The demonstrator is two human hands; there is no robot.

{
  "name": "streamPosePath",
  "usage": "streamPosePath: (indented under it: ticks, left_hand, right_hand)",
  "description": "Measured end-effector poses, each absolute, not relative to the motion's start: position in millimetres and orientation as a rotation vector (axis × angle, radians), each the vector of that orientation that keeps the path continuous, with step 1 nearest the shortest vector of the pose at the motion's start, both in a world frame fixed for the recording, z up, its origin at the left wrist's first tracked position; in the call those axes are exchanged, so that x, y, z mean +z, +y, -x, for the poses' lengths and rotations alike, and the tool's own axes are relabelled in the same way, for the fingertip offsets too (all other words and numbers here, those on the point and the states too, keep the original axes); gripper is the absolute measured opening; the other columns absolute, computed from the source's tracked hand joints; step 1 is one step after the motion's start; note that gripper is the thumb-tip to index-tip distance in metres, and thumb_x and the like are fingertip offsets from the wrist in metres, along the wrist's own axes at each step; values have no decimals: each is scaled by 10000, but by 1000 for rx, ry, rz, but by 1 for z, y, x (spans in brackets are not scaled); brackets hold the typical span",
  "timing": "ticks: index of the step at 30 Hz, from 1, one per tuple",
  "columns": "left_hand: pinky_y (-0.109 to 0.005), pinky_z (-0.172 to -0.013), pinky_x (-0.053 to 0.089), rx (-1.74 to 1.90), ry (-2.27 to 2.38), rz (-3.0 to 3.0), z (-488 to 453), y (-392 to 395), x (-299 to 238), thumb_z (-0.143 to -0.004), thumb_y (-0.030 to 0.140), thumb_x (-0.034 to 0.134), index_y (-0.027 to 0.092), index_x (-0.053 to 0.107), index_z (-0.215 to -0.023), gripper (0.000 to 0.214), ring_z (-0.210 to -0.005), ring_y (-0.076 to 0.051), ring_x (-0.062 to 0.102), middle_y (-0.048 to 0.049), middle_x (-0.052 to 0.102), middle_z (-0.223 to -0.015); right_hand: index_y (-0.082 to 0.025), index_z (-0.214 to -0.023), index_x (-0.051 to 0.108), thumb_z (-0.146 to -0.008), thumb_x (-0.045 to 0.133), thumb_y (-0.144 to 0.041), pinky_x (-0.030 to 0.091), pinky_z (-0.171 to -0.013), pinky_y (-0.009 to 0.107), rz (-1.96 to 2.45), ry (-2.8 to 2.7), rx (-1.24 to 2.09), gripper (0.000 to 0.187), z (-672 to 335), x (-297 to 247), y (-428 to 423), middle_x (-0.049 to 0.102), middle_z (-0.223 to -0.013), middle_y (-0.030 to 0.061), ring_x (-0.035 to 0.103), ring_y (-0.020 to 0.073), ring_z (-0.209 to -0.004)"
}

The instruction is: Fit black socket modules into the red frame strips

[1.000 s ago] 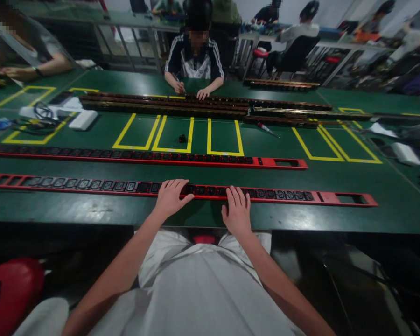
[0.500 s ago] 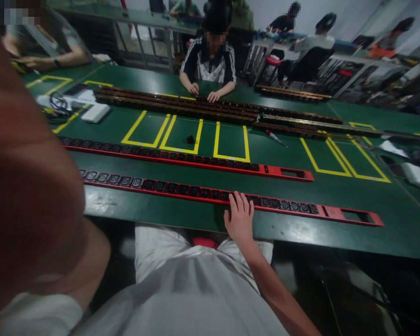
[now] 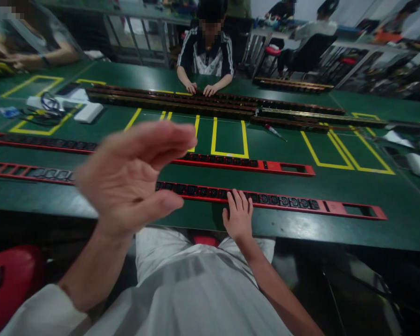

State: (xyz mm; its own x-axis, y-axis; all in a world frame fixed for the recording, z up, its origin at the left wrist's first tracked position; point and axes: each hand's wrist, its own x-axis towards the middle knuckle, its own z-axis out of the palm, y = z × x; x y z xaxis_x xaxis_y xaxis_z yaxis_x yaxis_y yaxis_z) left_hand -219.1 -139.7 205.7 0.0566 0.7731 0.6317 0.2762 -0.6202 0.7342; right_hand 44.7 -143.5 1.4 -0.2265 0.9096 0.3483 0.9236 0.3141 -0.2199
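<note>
My left hand (image 3: 129,177) is raised in front of the camera, palm showing, fingers straight and thumb apart. Nothing lies in it, and it hides part of both strips behind it. My right hand (image 3: 238,217) rests on the near red power strip (image 3: 332,206), fingers laid over its top and thumb at the near edge. Black sockets line this strip, with lighter-faced ones and vacant openings toward the left. A second red power strip (image 3: 273,166) lies parallel, farther from me, also fitted with black sockets.
Long dark metal bars (image 3: 168,100) cross the green table (image 3: 301,233); a co-worker (image 3: 206,56) has both hands there. A screwdriver (image 3: 275,132), a white box (image 3: 88,113) and cables (image 3: 51,105) lie about. A red stool (image 3: 14,284) stands at lower left.
My left hand has moved away from close before the camera, now showing whole over the strips. It now covers the small black part on the table. My right hand stays on the near strip.
</note>
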Motion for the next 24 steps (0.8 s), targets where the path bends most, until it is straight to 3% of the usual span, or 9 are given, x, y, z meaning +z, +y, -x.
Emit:
streamPosePath:
  ticks: [2,5,10,17,24]
  left_hand:
    - [-385,-1046,588,1481,945,-1927,220,-132,185,-879,483,743,323,624,-1321,484,-1178,-213,675,2,684,-1284]
    - [-413,-1021,599,1130,1176,-1958,243,-114,120,-902,449,702,186,651,-1290,472,-1137,-242,698,-101,701,-1264]
    - [-486,-1105,509,626,1558,-2243,297,-97,29,-926,491,586,169,649,-1306,502,-1246,-294,630,-147,670,-1330]
    - [-496,-1085,446,328,1540,-2514,299,-95,27,-908,405,635,215,623,-1339,471,-1213,-311,620,-130,668,-1328]
    - [-451,-1018,448,339,1585,-2489,287,-95,22,-892,372,682,235,598,-1353,488,-1217,-300,614,-119,670,-1326]
  right_hand:
    - [-162,-1484,484,-961,499,-235,180,-1238,577,1610,-2174,-44,528,-45,0,-143,462,-1566,132,335,298,-1479]
    - [-167,-1490,476,-956,502,-228,176,-1240,575,1617,-2176,-35,539,-46,0,-143,458,-1570,124,334,298,-1481]
    - [-173,-1505,464,-961,500,-238,163,-1244,581,1639,-2177,-22,549,-44,3,-144,449,-1578,123,319,298,-1485]
    - [-162,-1472,497,-961,502,-236,179,-1241,561,1645,-2185,-33,516,-46,6,-143,468,-1566,120,345,289,-1470]
    - [-165,-1476,486,-965,485,-234,186,-1237,569,1634,-2190,-19,515,-52,6,-140,476,-1558,128,356,288,-1474]
